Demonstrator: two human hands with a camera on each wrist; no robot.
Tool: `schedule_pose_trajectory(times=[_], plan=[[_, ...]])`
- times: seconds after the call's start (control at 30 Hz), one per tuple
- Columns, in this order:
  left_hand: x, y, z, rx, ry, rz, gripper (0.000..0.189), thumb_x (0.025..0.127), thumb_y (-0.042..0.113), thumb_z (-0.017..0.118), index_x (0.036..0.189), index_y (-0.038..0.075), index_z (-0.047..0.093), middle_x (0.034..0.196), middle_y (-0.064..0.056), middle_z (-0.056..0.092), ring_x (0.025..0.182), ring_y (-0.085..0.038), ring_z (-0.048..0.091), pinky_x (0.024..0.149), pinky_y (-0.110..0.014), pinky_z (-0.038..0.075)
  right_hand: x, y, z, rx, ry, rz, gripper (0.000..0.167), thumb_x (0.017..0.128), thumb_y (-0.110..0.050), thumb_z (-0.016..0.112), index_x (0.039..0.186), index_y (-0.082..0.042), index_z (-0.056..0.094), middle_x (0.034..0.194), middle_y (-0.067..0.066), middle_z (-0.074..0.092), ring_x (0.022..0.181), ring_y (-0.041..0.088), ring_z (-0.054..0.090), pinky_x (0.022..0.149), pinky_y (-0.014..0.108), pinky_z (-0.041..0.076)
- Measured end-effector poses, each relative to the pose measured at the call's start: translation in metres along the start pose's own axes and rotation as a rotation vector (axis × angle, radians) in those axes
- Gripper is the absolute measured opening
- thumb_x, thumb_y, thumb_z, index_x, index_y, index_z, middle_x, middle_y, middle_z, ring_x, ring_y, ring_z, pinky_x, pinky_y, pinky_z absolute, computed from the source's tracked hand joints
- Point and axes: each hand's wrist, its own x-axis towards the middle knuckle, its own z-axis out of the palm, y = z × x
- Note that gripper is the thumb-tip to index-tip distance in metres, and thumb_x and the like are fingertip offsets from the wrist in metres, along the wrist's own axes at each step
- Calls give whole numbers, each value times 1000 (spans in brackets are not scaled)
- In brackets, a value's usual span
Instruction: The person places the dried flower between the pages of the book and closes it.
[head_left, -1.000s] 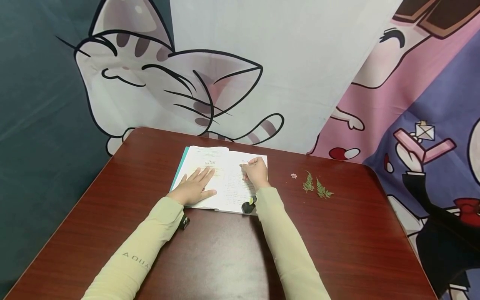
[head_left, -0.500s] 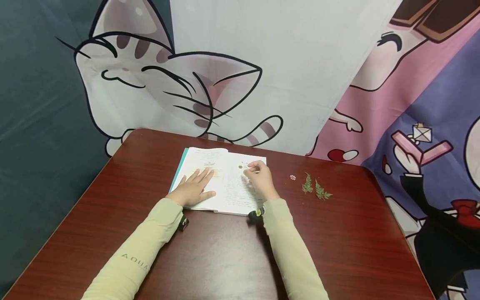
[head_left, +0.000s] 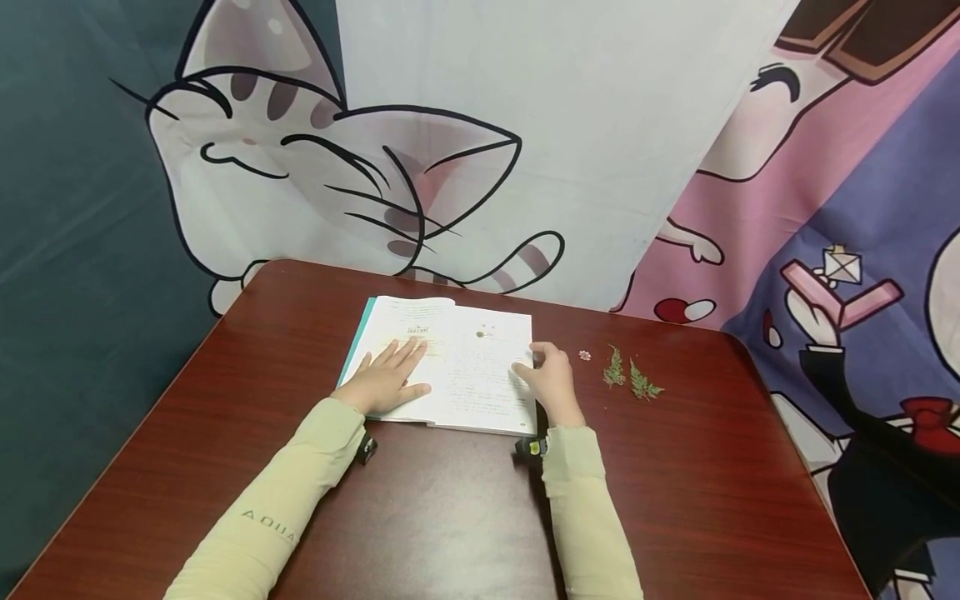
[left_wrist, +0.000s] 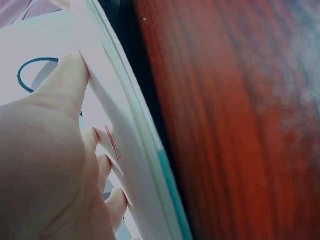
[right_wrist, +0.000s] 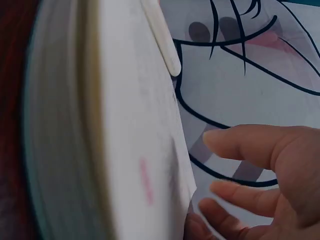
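Note:
An open book (head_left: 491, 392) with a teal cover edge lies on the table. My left hand (head_left: 384, 382) rests on its left page, fingers spread and straight; the left wrist view shows the thumb (left_wrist: 67, 82) on the paper. Beside the right page's outer edge is my right hand (head_left: 552, 379), its thumb above the page. In the right wrist view the thumb (right_wrist: 245, 145) and fingers stand apart with nothing between them, and a lower fingertip is close to the page edge. A small round dark-green spot (head_left: 480, 334) with tiny coloured specks shows high on the right page; I cannot tell whether it is printed.
Right of the book, a small pink flower (head_left: 584, 356) and two green fern-like sprigs, one nearer (head_left: 614, 367) and another sprig (head_left: 643, 381), lie on the brown wooden table (head_left: 705, 483). A cartoon cat backdrop (head_left: 300, 167) hangs behind the table's far edge.
My right hand has moved right and toward me, from the upper right page to its outer edge, and its fingers have spread, uncovering the dark-green spot. The left hand stays put.

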Motion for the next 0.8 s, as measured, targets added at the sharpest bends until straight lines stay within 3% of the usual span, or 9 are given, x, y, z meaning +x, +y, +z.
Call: schedule_pose_trajectory(times=[0.17,0.47,0.8], plan=[[-1,1,-1,-3,-5,-3,80,105,52,47,164,11,11,170,-13,8,155,-40,3,118,-68,4,-1,7,-1,-46,-42,26,61,89,-16,75,140,8,52,124,27,59,114,39,57,99,53,47],[0,1,0,7,-1,-3,79,105,52,46,164,11,12,170,-13,9,155,-40,4,118,-68,4,-2,10,0,-70,-62,5,60,90,-15,75,141,8,52,125,27,63,119,39,59,102,53,46],[-1,1,-1,8,0,-10,80,105,52,47,164,11,12,170,-13,9,155,-39,4,118,-68,4,-3,5,-2,-3,-40,37,57,93,-15,71,142,5,51,132,28,55,124,40,54,104,53,45]])
